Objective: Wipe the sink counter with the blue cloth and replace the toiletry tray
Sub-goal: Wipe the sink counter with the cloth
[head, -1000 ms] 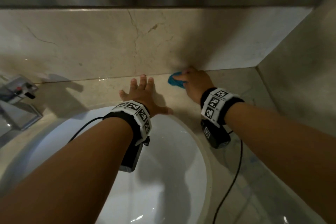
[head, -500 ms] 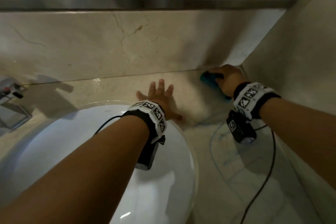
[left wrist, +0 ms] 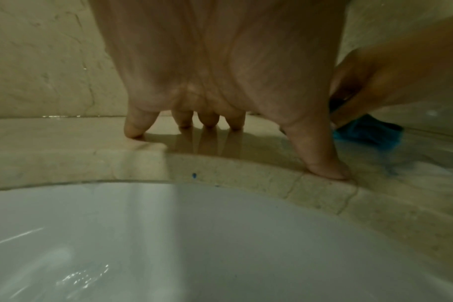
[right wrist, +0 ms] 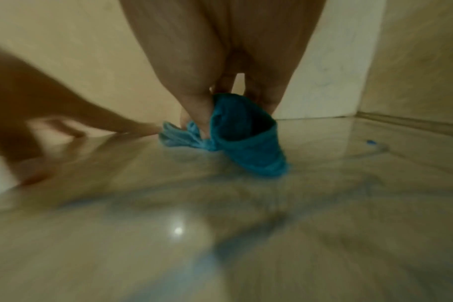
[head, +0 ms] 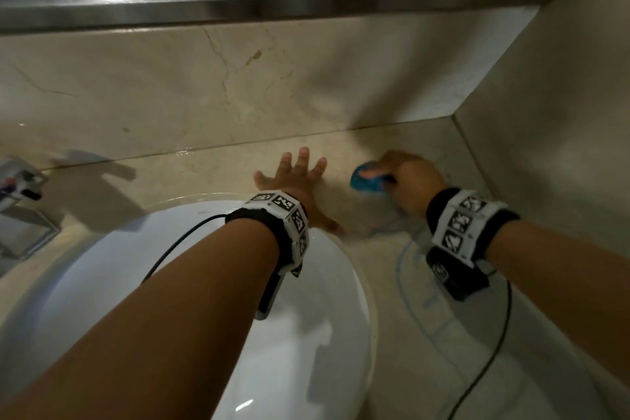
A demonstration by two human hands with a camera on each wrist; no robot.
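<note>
The white sink basin (head: 191,300) is sunk into the beige stone counter (head: 218,160); we see only glints on its glazed wall, which the left forearm crosses. Our left hand (head: 296,177) rests on the counter just behind the basin rim, its fingers (left wrist: 135,126) straight and spread, tips touching the stone and holding nothing. Just to its right, our right hand (head: 409,181) grips the blue cloth (head: 368,179) bunched between thumb and curled fingers and presses it on the counter, near the corner where the side wall (head: 559,119) meets the backsplash (head: 238,85). From the right wrist the cloth (right wrist: 243,134) hangs below the fingers and touches the glossy stone. Faint blue streaks (head: 419,303) mark the counter nearer us. A tap (head: 20,187) stands at far left, a mirror frame (head: 272,0) runs above. Black cables trail from both wrist bands.
</note>
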